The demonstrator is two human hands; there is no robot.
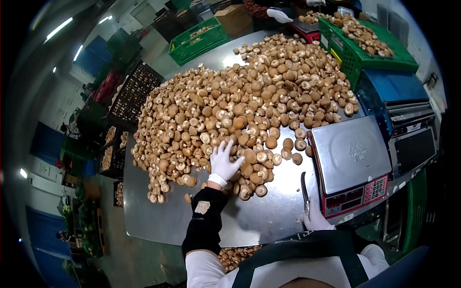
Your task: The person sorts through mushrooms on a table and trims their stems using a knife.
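Observation:
A broad heap of brown-capped mushrooms (206,105) covers much of the metal table (158,218). My left hand (224,163), in a white glove, lies on the near edge of the heap with its fingers spread and touching mushrooms. No mushroom is visibly gripped in it. Low on the right, my right hand (316,219), also gloved in white, is closed around the handle of a small curved knife (304,186). The dark blade points up and away from me, over bare metal between the heap and the scale.
A digital scale (353,153) with a steel plate stands right of the knife. Behind it are a blue machine (396,103) and a green crate (365,60) topped with mushrooms. Another green crate (199,41) sits at the far edge. A co-worker's gloved hand (279,16) shows beyond.

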